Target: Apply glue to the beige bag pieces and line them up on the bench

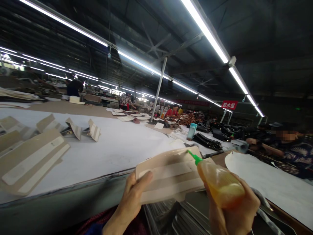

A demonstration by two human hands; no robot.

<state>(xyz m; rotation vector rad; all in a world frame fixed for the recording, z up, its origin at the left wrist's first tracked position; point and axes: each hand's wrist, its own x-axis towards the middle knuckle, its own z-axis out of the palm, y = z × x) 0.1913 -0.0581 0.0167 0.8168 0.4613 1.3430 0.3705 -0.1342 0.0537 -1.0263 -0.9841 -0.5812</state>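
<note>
My left hand grips the left end of a beige panel with paler strips across it, thumb on top. In my right hand is a clear squeeze bottle of amber liquid, tilted so its green nozzle points at the panel's upper right edge. A shiny line runs along that edge near the nozzle tip. Whether the tip touches the panel I cannot tell. Below the panel lies a stack of dark flat pieces, partly hidden by my hands.
Similar beige panels and small bent pieces stand on the white-covered table at left. A blue bottle and black strips sit farther back. At right, a co-worker is beside a white sheet.
</note>
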